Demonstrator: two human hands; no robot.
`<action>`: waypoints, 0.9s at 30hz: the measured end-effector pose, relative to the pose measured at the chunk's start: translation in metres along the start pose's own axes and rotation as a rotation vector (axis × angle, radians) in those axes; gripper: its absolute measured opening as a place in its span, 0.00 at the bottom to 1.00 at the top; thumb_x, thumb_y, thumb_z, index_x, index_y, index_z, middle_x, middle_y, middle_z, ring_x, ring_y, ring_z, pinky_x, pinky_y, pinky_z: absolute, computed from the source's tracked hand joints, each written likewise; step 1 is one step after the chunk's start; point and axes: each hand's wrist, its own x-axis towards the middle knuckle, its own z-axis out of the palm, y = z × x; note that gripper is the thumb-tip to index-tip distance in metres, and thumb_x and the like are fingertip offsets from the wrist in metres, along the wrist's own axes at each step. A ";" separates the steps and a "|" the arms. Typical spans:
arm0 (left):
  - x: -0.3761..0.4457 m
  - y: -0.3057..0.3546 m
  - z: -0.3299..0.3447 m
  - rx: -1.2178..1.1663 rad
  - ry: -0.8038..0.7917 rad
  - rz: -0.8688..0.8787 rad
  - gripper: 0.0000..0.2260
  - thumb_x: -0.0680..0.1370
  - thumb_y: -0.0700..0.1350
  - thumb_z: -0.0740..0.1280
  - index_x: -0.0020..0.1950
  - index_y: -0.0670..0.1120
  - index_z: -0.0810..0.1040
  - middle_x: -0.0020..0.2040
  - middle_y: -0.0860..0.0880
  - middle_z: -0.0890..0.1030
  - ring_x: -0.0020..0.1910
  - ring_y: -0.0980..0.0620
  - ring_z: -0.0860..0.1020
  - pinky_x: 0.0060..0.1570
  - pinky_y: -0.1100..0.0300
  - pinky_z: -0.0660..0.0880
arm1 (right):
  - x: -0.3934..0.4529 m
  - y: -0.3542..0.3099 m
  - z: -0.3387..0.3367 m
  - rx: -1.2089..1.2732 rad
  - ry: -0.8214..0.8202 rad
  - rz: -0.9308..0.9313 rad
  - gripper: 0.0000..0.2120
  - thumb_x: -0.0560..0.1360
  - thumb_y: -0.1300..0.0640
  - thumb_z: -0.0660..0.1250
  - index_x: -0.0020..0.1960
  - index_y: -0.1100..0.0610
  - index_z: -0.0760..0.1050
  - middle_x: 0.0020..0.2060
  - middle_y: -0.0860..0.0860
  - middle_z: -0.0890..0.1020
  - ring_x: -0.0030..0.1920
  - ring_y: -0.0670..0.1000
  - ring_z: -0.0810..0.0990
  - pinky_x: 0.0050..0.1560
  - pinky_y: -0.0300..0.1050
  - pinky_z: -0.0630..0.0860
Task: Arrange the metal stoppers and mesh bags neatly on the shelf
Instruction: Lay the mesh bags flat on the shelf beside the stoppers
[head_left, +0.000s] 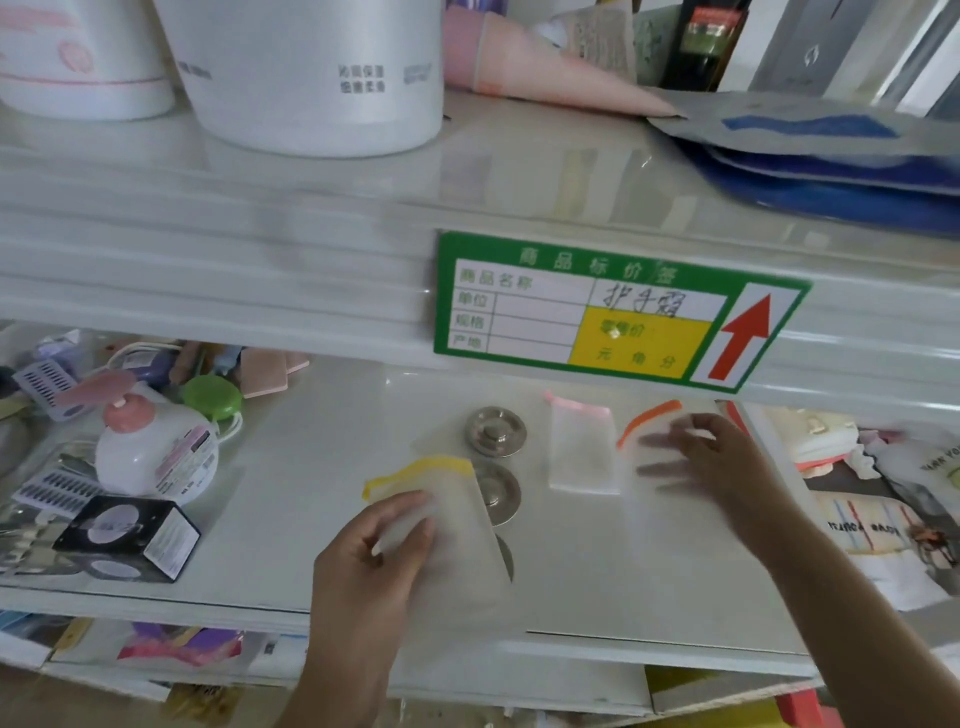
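On the white middle shelf (322, 467) three round metal stoppers lie in a line: the far one (495, 432), a middle one (500, 493) and a near one (506, 558) mostly hidden. My left hand (379, 551) holds a white mesh bag with a yellow drawstring (452, 514) over the near stoppers. A pink-edged mesh bag (582, 449) lies flat to the right. My right hand (711, 462), blurred, rests with fingers spread on an orange-edged mesh bag (649, 421) that is barely visible.
Clutter fills the shelf's left end: a pink-capped pump bottle (150, 452), a black box (130, 535), a green round case (213, 397). The upper shelf's edge carries a green price tag (613, 312). Packaged goods (883, 493) lie at the right.
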 end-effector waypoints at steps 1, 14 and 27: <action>0.001 -0.003 0.001 -0.001 -0.004 -0.008 0.12 0.73 0.34 0.74 0.46 0.51 0.86 0.46 0.61 0.87 0.46 0.61 0.83 0.48 0.59 0.79 | 0.012 -0.001 -0.006 -0.040 -0.011 -0.003 0.05 0.81 0.62 0.60 0.53 0.63 0.72 0.52 0.64 0.84 0.42 0.63 0.86 0.35 0.53 0.82; -0.006 -0.005 0.007 0.028 -0.072 0.000 0.12 0.69 0.44 0.70 0.50 0.54 0.85 0.50 0.60 0.87 0.52 0.60 0.82 0.50 0.63 0.75 | 0.112 0.059 -0.052 -0.497 0.297 0.155 0.13 0.74 0.63 0.71 0.53 0.71 0.77 0.50 0.68 0.82 0.38 0.61 0.81 0.43 0.56 0.84; -0.007 -0.003 0.038 -0.038 -0.287 0.027 0.16 0.76 0.31 0.69 0.57 0.50 0.82 0.54 0.55 0.86 0.50 0.60 0.83 0.46 0.71 0.75 | -0.073 0.030 0.079 0.187 -0.431 0.327 0.23 0.81 0.48 0.58 0.52 0.66 0.83 0.47 0.63 0.86 0.47 0.61 0.85 0.51 0.55 0.78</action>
